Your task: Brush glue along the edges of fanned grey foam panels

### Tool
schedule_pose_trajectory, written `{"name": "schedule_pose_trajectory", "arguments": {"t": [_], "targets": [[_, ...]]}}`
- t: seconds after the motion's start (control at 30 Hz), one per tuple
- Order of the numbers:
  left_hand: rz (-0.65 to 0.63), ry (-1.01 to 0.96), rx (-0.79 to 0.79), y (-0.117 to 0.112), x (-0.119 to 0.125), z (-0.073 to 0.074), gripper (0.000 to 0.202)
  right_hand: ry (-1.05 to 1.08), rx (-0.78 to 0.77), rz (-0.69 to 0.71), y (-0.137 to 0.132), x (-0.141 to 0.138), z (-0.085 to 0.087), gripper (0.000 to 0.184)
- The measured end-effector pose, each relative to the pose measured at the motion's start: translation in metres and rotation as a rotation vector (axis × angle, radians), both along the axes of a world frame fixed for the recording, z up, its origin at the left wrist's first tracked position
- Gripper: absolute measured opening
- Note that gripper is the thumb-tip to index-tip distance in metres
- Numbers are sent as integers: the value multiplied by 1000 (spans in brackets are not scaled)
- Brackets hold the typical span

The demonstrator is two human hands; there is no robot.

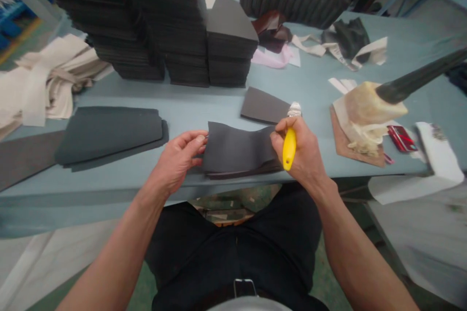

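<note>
A thin dark grey sheet (239,148) spans the gap between my hands, its top edge bowed, over other dark pieces at the table's front edge. My left hand (182,153) pinches its left end between thumb and fingers. My right hand (299,148) grips a brush with a yellow handle (289,149) and whitish bristles pointing away from me. The thumb and forefinger of that hand also meet the sheet's right end. Just behind lies a flat dark brown piece (268,105). To the left are overlapping dark green-grey panels (109,136).
Tall stacks of dark panels (186,29) rise behind my hands. Cream fabric strips (47,77) lie far left. On the right stand a crusted yellowish container (375,103) with a dark handle, a board (337,131) and a red pack (401,138). Scraps (277,56) lie behind.
</note>
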State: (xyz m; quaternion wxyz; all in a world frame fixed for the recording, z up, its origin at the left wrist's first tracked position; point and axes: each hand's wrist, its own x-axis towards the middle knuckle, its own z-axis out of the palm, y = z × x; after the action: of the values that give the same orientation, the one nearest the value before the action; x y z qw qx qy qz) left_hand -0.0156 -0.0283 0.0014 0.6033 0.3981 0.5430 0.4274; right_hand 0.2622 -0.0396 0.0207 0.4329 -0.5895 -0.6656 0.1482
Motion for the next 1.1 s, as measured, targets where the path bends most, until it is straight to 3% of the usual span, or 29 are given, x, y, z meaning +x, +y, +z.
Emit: {"name": "schedule_pose_trajectory", "arguments": {"t": [0.17, 0.37, 0.77, 1.1], "targets": [[-4, 226, 81, 1, 5, -2, 60, 39, -54, 4, -3, 9, -8, 15], [-64, 353, 118, 5, 5, -2, 44, 20, -66, -7, -1, 15, -16, 15], [-181, 407, 109, 12, 2, 3, 42, -32, -52, -61, 2, 39, -21, 16], [-204, 399, 88, 9, 1, -6, 51, -22, -95, -69, -3, 45, -29, 19]]}}
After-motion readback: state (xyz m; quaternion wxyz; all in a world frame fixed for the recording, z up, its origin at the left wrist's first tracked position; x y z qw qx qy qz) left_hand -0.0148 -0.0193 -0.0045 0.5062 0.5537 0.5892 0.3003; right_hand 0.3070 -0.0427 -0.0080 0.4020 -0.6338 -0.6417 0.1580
